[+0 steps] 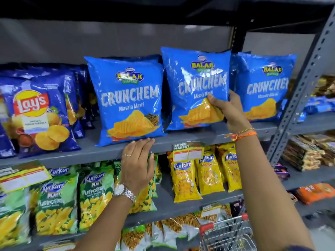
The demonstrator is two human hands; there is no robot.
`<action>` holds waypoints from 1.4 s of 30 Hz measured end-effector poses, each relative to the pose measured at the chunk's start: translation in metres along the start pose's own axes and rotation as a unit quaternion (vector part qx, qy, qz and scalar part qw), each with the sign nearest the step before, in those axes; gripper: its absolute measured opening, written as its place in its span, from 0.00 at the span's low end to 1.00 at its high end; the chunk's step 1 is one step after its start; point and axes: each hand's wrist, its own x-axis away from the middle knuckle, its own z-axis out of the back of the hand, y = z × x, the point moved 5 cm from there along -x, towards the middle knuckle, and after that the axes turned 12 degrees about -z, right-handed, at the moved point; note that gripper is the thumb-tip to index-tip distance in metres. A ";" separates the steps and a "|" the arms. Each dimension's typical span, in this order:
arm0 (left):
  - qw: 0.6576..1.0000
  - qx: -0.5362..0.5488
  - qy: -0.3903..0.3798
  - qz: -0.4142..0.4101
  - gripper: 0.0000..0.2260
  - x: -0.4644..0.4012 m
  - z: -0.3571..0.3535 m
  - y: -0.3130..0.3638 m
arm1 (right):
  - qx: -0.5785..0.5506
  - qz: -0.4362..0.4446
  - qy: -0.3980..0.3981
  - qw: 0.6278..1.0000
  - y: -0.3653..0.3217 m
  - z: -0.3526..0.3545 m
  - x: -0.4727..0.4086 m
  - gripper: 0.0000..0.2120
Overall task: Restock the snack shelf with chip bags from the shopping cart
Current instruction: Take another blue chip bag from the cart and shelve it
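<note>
Three blue Balaji Crunchem chip bags stand upright in a row on the grey snack shelf. My right hand grips the lower right corner of the middle bag, thumb on its front, the bag leaning slightly left. The left bag stands at the shelf's front edge. My left hand rests flat and open on the shelf edge just below that bag, holding nothing. The right bag stands beside my right hand. The shopping cart with a red rim is at the bottom right; its contents are hidden.
Dark blue Lay's bags fill the shelf's left. Green Kurkure Puffcorn bags and yellow Kurkure bags sit on the shelf below. A perforated grey upright divides off another rack of packets at right. A price tag hangs on the shelf edge.
</note>
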 end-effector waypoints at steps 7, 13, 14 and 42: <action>1.000 -0.008 0.004 -0.017 0.19 0.002 -0.004 -0.002 | 0.001 -0.034 0.012 0.999 0.038 0.006 -0.015 0.18; 0.999 -0.025 0.009 -0.018 0.20 0.003 -0.005 -0.001 | 0.086 0.003 -0.058 0.995 0.034 0.011 -0.011 0.42; 0.999 -0.027 0.008 -0.018 0.20 0.003 -0.005 -0.001 | 0.110 0.014 -0.067 0.992 0.033 0.011 -0.008 0.47; 0.999 -0.023 -0.043 0.000 0.22 0.005 0.007 0.002 | 0.122 0.075 0.102 0.984 0.024 0.017 0.017 0.60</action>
